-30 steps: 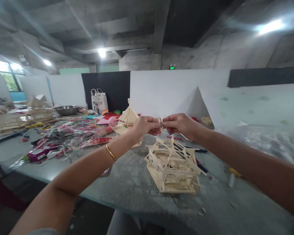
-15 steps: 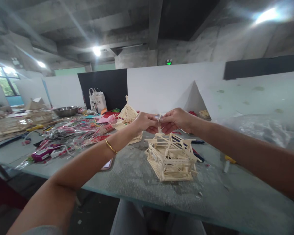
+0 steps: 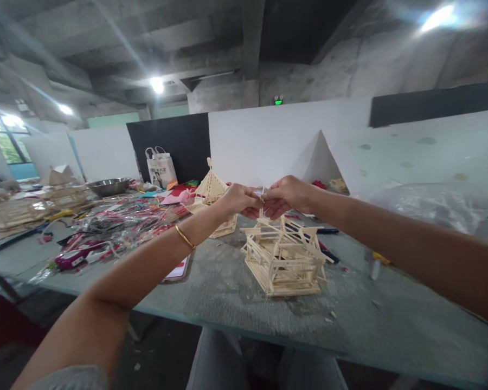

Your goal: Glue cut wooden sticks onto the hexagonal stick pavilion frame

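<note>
A small house-like frame of pale wooden sticks (image 3: 282, 271) stands on the table in front of me. Above its back left part, my left hand (image 3: 244, 201) and my right hand (image 3: 287, 195) meet, fingertips almost touching. Both hands are closed in a pinch around a thin pale wooden stick (image 3: 262, 208), which points upward. Its lower end comes close to the frame's top; whether they touch I cannot tell. Behind my left hand is a second stick model with a pointed roof (image 3: 211, 184), partly hidden by my forearm.
Plastic-wrapped bundles (image 3: 146, 222) cover the table's left side, with a purple item (image 3: 74, 257) near the edge. A phone-like flat thing (image 3: 178, 269) lies below my left forearm. A yellow-handled glue gun (image 3: 378, 261) is at right. A metal bowl (image 3: 109, 187) and a tote bag (image 3: 161, 168) stand behind.
Both hands stay together above the stick frame, with hardly any shift of the fingers. The whole view has moved slightly, so things appear a little higher and further left.
</note>
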